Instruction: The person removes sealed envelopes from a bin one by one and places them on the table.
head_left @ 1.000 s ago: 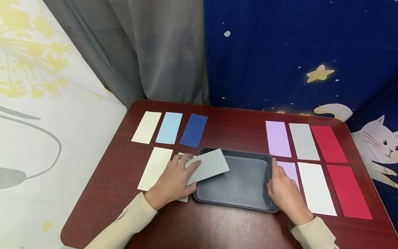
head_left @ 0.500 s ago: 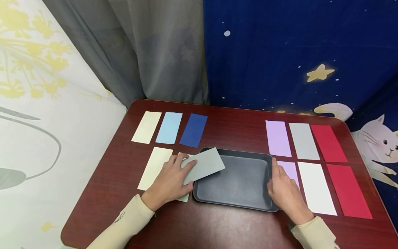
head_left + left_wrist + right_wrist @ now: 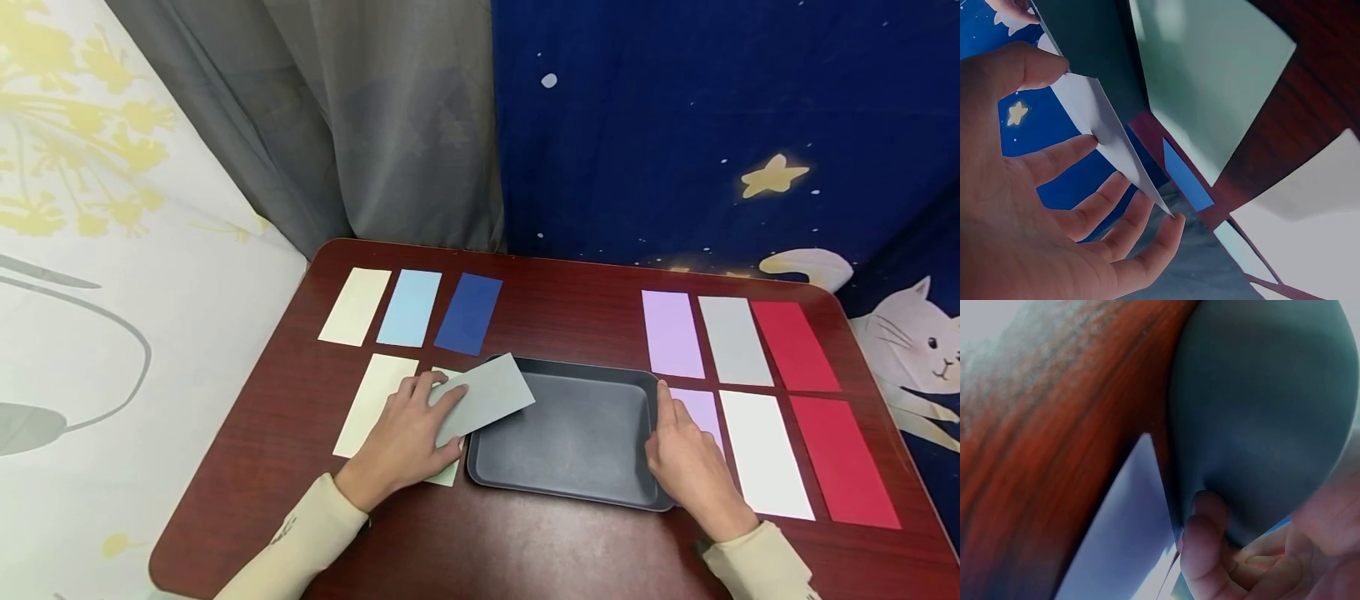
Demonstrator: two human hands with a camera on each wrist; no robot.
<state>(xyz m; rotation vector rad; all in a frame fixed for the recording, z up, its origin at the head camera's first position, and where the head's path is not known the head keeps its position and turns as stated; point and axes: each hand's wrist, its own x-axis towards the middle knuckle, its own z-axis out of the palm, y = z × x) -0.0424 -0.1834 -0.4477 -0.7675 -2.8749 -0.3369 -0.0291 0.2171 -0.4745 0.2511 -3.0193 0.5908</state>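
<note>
In the head view my left hand (image 3: 401, 437) holds a pale grey card (image 3: 487, 398) by its edges, thumb on the near side and fingers on the far side. The card (image 3: 1100, 115) appears nearly edge-on in the left wrist view. It overlaps the left end of a dark grey tray (image 3: 577, 433). Partly covered beneath it lies a pale green card (image 3: 446, 477). My right hand (image 3: 693, 467) grips the tray's right end, index finger along the rim. The right wrist view shows fingers curled against the tray's wall (image 3: 1254, 425).
Left on the brown table (image 3: 555, 550) lie cream (image 3: 354, 307), light blue (image 3: 408, 308) and dark blue (image 3: 468, 313) cards, plus a nearer cream card (image 3: 375, 404). To the right are lilac (image 3: 672, 333), grey (image 3: 735, 340), white (image 3: 767, 454) and red (image 3: 797, 346) cards in two rows.
My left hand has moved slightly left, carrying the grey card with it, so less of the card overlaps the tray. The right hand and tray have stayed put.
</note>
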